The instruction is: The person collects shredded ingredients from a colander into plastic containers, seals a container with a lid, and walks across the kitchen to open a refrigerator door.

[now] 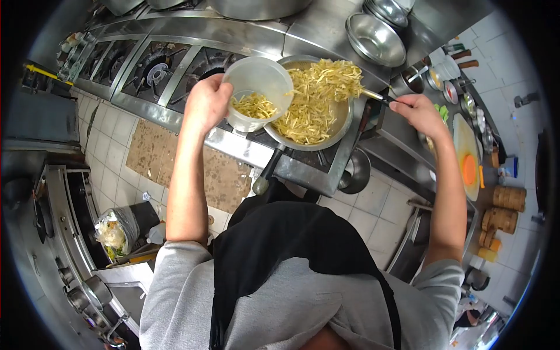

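Head view gives us 2 bare hands working at a steel frying pan (349, 119), which sits on the stove with its black handle (270, 168) pointing back toward the apron (291, 227), presumably so it can be reached easily. Pale yellow shredded strips (306, 125) lie in the pan, with more heaped at its far right edge and in the tub. Left of the pan, the left hand (208, 105) has its fingers closed on the side of a translucent plastic tub (256, 70); we judge it is held so close to keep the transfer short and catch drips, though we cannot tell whether tub and pan touch. Right of the pan, the right hand (421, 114) keeps a narrow grip on a black-handled utensil (373, 94), whose head is hidden under strips; gripping well back probably leaves the fingers clear of heat. Beyond the pan to the right, a stainless mixing bowl (376, 41) rests near the stove, and farther right lies a cutting board (461, 134) bearing an orange round piece (468, 169). Left of the pan, we see a bare gas burner (156, 74). We can read no brand, label or writing anywhere.
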`<action>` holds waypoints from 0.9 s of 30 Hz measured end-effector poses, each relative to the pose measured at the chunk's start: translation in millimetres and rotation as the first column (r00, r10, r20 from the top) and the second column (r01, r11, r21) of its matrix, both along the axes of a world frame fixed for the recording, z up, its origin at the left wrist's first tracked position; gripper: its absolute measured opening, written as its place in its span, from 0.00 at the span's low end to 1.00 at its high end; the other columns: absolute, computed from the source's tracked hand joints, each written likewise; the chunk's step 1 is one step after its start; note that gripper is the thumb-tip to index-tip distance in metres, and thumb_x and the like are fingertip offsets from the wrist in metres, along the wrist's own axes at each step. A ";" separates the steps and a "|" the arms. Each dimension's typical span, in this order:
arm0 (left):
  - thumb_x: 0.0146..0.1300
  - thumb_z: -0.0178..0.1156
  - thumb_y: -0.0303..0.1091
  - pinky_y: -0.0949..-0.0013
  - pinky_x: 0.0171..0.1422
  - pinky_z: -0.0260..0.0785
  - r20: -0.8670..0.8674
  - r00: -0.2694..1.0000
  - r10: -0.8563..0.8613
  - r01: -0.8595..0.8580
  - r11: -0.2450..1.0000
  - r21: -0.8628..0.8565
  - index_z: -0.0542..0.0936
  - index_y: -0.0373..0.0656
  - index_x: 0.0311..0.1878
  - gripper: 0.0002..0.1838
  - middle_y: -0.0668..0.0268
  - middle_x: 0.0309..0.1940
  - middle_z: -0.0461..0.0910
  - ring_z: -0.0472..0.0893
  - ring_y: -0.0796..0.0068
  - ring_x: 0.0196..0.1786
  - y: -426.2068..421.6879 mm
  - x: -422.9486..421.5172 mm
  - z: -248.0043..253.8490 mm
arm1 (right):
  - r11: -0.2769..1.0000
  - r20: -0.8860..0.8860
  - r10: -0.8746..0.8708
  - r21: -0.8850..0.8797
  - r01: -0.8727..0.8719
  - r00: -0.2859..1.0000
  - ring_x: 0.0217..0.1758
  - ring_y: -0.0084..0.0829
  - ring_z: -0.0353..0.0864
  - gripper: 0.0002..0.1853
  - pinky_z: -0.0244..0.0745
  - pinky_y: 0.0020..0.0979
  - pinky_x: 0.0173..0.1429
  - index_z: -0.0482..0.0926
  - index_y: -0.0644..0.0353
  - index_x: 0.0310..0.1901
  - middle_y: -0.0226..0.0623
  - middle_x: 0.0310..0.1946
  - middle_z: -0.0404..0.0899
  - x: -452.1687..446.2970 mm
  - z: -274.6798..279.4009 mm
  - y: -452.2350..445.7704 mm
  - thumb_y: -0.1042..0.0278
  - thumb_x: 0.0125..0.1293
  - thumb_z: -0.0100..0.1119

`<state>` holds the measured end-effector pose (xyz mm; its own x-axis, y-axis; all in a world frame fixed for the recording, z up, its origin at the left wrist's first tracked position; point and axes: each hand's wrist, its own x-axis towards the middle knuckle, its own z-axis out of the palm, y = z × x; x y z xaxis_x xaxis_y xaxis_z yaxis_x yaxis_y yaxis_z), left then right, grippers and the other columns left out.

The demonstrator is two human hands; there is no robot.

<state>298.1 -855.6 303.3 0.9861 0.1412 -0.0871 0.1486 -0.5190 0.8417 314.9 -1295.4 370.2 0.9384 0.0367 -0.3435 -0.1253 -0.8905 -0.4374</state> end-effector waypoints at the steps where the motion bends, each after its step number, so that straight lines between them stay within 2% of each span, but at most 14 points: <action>1: 0.64 0.51 0.39 0.63 0.38 0.76 0.006 1.000 -0.023 0.023 1.000 0.017 0.84 0.36 0.52 0.21 0.54 0.25 0.84 0.83 0.69 0.24 -3.4 8.4 -2.4 | 0.999 0.030 -0.005 0.032 0.004 1.000 0.35 0.20 0.77 0.17 0.73 0.28 0.45 0.87 0.62 0.45 0.31 0.29 0.83 -0.8 17.0 2.5 0.54 0.67 0.65; 6: 0.63 0.51 0.41 0.60 0.43 0.77 0.005 0.993 -0.118 0.118 0.991 0.059 0.85 0.35 0.48 0.21 0.53 0.23 0.84 0.86 0.64 0.27 -33.1 47.2 -9.1 | 0.996 0.116 0.059 0.066 -0.067 0.991 0.36 0.17 0.76 0.18 0.73 0.26 0.45 0.85 0.65 0.47 0.28 0.30 0.84 -1.7 68.6 20.4 0.56 0.67 0.66; 8: 0.63 0.52 0.41 0.60 0.44 0.77 -0.002 0.990 -0.142 0.142 0.989 0.049 0.85 0.35 0.47 0.21 0.53 0.23 0.84 0.86 0.63 0.27 -43.8 62.0 -20.8 | 0.992 0.247 0.122 -0.017 -0.122 0.961 0.35 0.21 0.80 0.18 0.74 0.29 0.44 0.86 0.63 0.48 0.33 0.32 0.86 -8.5 70.3 41.0 0.55 0.67 0.66; 9: 0.63 0.52 0.41 0.60 0.44 0.77 0.003 0.990 -0.139 0.139 0.989 0.045 0.85 0.35 0.47 0.21 0.53 0.23 0.84 0.86 0.63 0.27 -48.4 62.5 -18.0 | 0.973 0.367 0.189 -0.192 -0.125 0.911 0.36 0.32 0.85 0.17 0.76 0.33 0.44 0.85 0.59 0.49 0.40 0.33 0.87 -21.0 74.3 62.4 0.56 0.65 0.67; 10: 0.65 0.52 0.39 0.63 0.39 0.76 -0.010 0.987 -0.159 0.159 0.987 0.028 0.84 0.33 0.50 0.21 0.55 0.25 0.84 0.84 0.67 0.26 -52.6 61.7 -14.6 | 0.947 0.400 0.238 -0.299 -0.119 0.885 0.41 0.44 0.85 0.15 0.78 0.39 0.46 0.85 0.55 0.50 0.44 0.36 0.86 -24.3 65.8 72.4 0.59 0.64 0.66; 11: 0.66 0.52 0.38 0.65 0.35 0.75 -0.024 0.983 -0.181 0.181 0.983 0.011 0.83 0.31 0.52 0.21 0.56 0.27 0.85 0.82 0.72 0.24 -55.8 61.9 -12.4 | 0.918 0.508 0.344 -0.359 -0.169 0.790 0.40 0.45 0.85 0.15 0.78 0.40 0.45 0.85 0.54 0.50 0.42 0.35 0.85 -25.3 49.5 76.1 0.60 0.64 0.65; 12: 0.66 0.52 0.38 0.65 0.35 0.75 -0.023 0.983 -0.182 0.182 0.983 0.013 0.83 0.31 0.52 0.21 0.56 0.27 0.85 0.82 0.72 0.24 -58.0 63.0 -13.7 | 0.883 0.596 0.442 -0.422 -0.207 0.670 0.40 0.46 0.84 0.14 0.78 0.42 0.45 0.85 0.53 0.50 0.41 0.35 0.85 -27.4 39.1 81.5 0.62 0.64 0.65; 14: 0.66 0.52 0.37 0.65 0.34 0.75 0.018 0.985 -0.171 0.172 0.982 -0.077 0.83 0.31 0.52 0.21 0.57 0.26 0.84 0.82 0.72 0.24 -61.7 64.1 -20.8 | 0.875 0.585 0.444 -0.444 -0.190 0.679 0.39 0.45 0.83 0.13 0.78 0.42 0.44 0.85 0.52 0.50 0.40 0.33 0.83 -34.6 35.7 92.5 0.63 0.64 0.64; 18: 0.67 0.52 0.37 0.66 0.33 0.74 -0.016 0.982 -0.186 0.186 0.982 -0.025 0.83 0.31 0.52 0.20 0.59 0.25 0.83 0.82 0.73 0.23 -63.9 60.3 -25.8 | 0.882 0.612 0.428 -0.443 -0.159 0.665 0.36 0.43 0.82 0.13 0.76 0.43 0.40 0.85 0.51 0.50 0.38 0.29 0.79 -49.0 43.0 96.2 0.65 0.64 0.64; 20: 0.63 0.51 0.40 0.62 0.44 0.76 -0.028 0.991 -0.129 0.125 0.987 -0.102 0.85 0.35 0.49 0.21 0.56 0.23 0.83 0.86 0.66 0.28 -63.1 57.3 -30.0 | 0.891 0.617 0.402 -0.436 -0.131 0.677 0.35 0.44 0.82 0.13 0.76 0.43 0.40 0.85 0.51 0.50 0.38 0.30 0.79 -57.3 52.9 93.4 0.65 0.64 0.64; 24: 0.63 0.50 0.39 0.62 0.43 0.76 -0.024 0.990 -0.137 0.134 0.985 -0.106 0.85 0.35 0.49 0.21 0.58 0.21 0.83 0.85 0.68 0.27 -54.4 63.8 -44.9 | 0.910 0.631 0.312 -0.414 -0.032 0.710 0.34 0.46 0.81 0.12 0.74 0.42 0.38 0.85 0.51 0.50 0.40 0.29 0.79 -70.3 67.4 83.8 0.64 0.65 0.63; 27: 0.63 0.50 0.40 0.62 0.42 0.75 -0.021 0.993 -0.118 0.114 0.983 -0.144 0.85 0.35 0.48 0.21 0.59 0.19 0.82 0.84 0.68 0.26 -50.6 64.3 -50.7 | 0.916 0.606 0.232 -0.399 0.039 0.761 0.37 0.48 0.82 0.12 0.74 0.45 0.40 0.84 0.51 0.50 0.42 0.33 0.82 -74.2 67.2 70.9 0.62 0.67 0.62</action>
<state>362.4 -906.3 252.6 0.9919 0.0102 -0.1268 0.1199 -0.4094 0.9045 240.7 -1224.5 437.4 0.9380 0.1388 0.3175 0.1534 -0.9879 -0.0214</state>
